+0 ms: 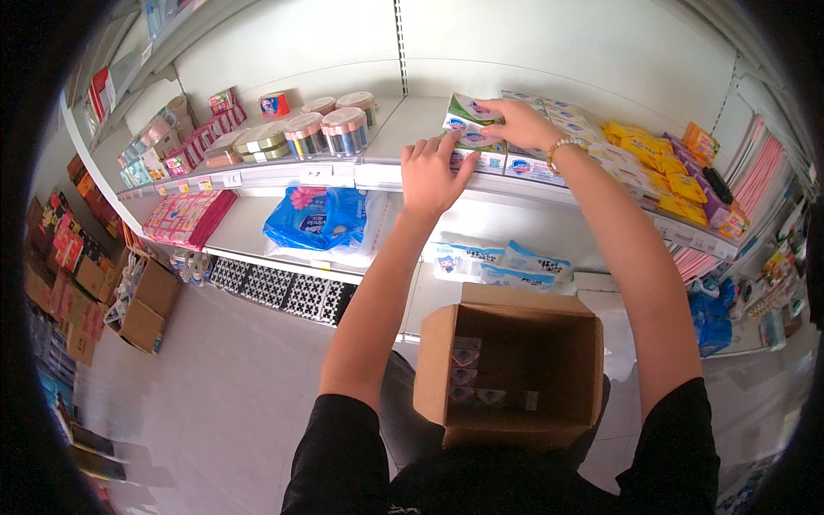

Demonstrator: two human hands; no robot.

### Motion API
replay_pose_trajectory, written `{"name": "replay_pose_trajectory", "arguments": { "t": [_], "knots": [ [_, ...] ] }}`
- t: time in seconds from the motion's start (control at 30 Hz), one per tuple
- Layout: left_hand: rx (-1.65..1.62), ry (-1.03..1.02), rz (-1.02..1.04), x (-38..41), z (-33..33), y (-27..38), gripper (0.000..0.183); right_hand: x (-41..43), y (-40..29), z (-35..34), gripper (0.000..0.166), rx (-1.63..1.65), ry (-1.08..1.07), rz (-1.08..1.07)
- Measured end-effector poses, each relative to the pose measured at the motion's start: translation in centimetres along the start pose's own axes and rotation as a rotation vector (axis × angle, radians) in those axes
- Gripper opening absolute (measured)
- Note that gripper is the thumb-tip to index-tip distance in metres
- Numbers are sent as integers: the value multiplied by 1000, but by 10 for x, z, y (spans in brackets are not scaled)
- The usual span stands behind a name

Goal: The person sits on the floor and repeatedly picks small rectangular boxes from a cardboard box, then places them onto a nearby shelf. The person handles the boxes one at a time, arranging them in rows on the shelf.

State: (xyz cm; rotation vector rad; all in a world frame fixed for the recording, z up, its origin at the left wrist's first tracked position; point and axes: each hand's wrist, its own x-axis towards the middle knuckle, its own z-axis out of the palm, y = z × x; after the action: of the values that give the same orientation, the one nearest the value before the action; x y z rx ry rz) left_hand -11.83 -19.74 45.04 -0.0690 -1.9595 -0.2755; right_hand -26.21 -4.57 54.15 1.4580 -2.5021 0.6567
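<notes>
My right hand point(524, 125) grips a green-and-white soap box point(473, 109) at its right end, on the upper shelf point(412, 122). Just in front of it sits a second soap box point(479, 140) with a blue-and-red shield logo. My left hand point(431, 174) is at the shelf's front edge, fingers apart, its index finger and thumb against the left end of that front box. Right of these, rows of similar soap boxes point(566, 116) extend along the shelf, partly behind my right forearm. An open cardboard box point(592, 367) rests at my lap with several small boxes point(465, 373) inside.
Clear jars with pink lids point(344, 132) stand left of my hands. Yellow packets point(650, 151) lie to the right. The lower shelf carries a blue Vinda pack point(315, 219) and blue-and-white packets point(524, 264). Another open carton point(145, 302) stands on the floor at left.
</notes>
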Motion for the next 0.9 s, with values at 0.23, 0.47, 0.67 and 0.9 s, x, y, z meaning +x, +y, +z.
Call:
{"name": "replay_pose_trajectory", "arguments": {
  "t": [0.23,0.47,0.67,0.9],
  "knots": [
    [39,-20,-10,-1,3,3,43,-1,14,3,51,92,-129,-12],
    [137,74,50,-2,4,0,44,-3,6,8,49,112,-154,59],
    [0,-126,-64,7,-3,8,45,-10,-9,-12,49,-18,-133,66],
    [129,49,76,-12,11,-29,64,-141,-67,-3,36,134,387,-282]
  ]
}}
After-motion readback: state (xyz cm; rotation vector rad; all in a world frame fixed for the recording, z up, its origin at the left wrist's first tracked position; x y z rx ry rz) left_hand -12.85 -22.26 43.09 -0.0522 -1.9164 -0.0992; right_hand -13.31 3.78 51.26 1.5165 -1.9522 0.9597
